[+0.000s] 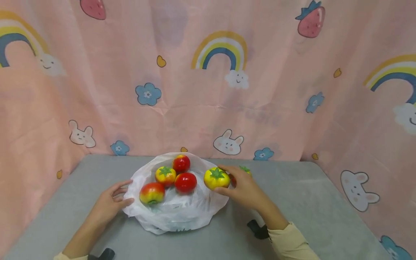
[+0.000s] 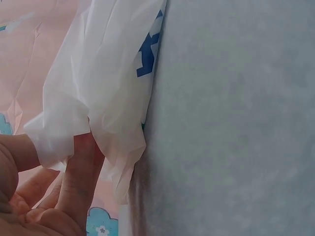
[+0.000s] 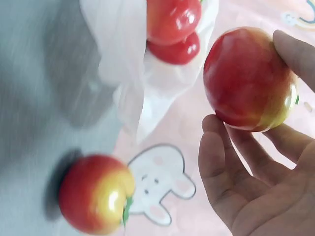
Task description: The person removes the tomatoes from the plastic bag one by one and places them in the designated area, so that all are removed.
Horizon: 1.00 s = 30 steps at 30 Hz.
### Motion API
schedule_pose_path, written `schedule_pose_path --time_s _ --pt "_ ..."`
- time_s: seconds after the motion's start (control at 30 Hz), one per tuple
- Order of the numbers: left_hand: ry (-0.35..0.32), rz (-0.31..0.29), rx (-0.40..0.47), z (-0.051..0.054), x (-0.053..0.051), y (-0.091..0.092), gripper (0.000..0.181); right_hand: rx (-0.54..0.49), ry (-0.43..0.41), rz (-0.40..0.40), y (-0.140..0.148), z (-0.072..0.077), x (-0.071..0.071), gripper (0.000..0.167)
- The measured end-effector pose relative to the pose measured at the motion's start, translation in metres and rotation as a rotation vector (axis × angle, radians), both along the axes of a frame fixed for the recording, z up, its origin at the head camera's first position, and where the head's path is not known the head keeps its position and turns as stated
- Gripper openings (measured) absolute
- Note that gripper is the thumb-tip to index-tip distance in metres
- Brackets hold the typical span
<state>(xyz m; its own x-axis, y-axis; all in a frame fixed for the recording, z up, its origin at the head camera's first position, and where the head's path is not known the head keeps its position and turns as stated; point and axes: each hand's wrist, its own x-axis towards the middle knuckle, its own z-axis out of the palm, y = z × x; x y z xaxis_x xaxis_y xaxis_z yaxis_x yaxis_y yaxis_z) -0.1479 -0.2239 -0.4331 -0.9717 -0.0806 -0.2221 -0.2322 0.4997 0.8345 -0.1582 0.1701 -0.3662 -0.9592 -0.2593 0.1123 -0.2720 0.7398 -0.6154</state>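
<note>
A white plastic bag lies spread with its mouth facing up. Inside it sit several glossy red and red-yellow tomatoes, one with a green star-shaped calyx. My left hand holds the bag's left rim between thumb and fingers; the left wrist view shows the film partly covering the fingertips. Over the right side of the bag, my right hand grips a red-yellow tomato with thumb and fingertips, its green calyx turned up. Another tomato rests on the table, mostly hidden behind that hand in the head view.
The grey table extends on both sides of the bag. A pink curtain with printed rainbows and rabbits hangs along the far edge and sides. Dark wrist-worn pieces show under the forearms.
</note>
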Motion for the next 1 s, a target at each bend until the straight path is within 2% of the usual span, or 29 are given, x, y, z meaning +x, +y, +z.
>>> schedule_pose_path --time_s 0.13,0.53,1.0 --pt "0.003 -0.006 -0.006 -0.001 0.001 -0.001 0.069 -0.022 -0.009 0.032 0.015 -0.001 -0.008 0.07" --pt "0.021 0.003 -0.013 -0.002 0.002 -0.001 0.069 0.029 0.002 0.001 0.054 0.0 -0.033 0.071" --pt "0.046 0.002 -0.009 -0.003 0.003 0.0 0.066 0.11 0.003 -0.032 0.084 0.005 -0.048 0.075"
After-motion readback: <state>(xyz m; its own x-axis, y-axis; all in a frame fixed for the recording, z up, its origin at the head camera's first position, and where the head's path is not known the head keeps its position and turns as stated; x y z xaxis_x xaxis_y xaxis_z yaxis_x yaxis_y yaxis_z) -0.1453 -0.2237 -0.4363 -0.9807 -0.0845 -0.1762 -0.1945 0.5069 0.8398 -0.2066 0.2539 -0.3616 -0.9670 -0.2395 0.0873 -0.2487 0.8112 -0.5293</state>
